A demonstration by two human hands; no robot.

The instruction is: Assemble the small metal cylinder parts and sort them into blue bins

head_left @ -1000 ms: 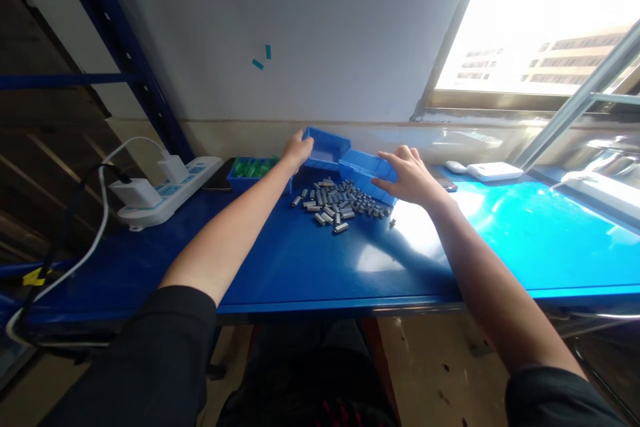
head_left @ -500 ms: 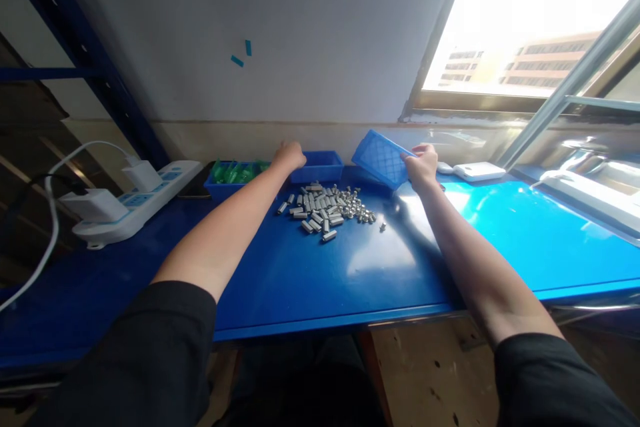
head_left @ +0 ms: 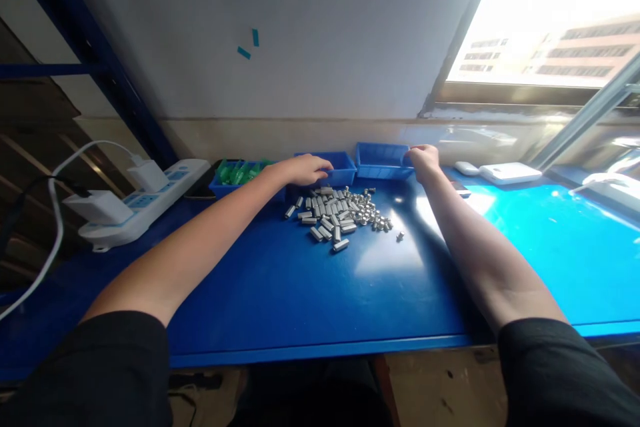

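A heap of hexagonal metal standoffs [head_left: 327,213] and small metal fittings [head_left: 367,210] lies on the blue table. Just above the heap, my left hand [head_left: 305,170] reaches across the front left part of the middle blue bin [head_left: 343,163], its fingers loosely stretched out and nothing visible in them. My right hand [head_left: 425,161] grips the right end of another blue bin [head_left: 383,159], which stands against the wall to the right of the middle one. Left of both, a third blue bin [head_left: 220,188] contains green pieces [head_left: 240,173], partly hidden by my left forearm.
A white power strip [head_left: 150,203] with plugged-in adapters and a cable stands at the left. Behind the bins is the wall [head_left: 300,80]. Flat white devices [head_left: 510,173] lie at the right below the window. The table's front edge [head_left: 300,350] runs close to me.
The right bin, tilted up before, now sits level beside the middle bin with my right hand still on it. My left hand has moved right and lower, its fingers more stretched out.
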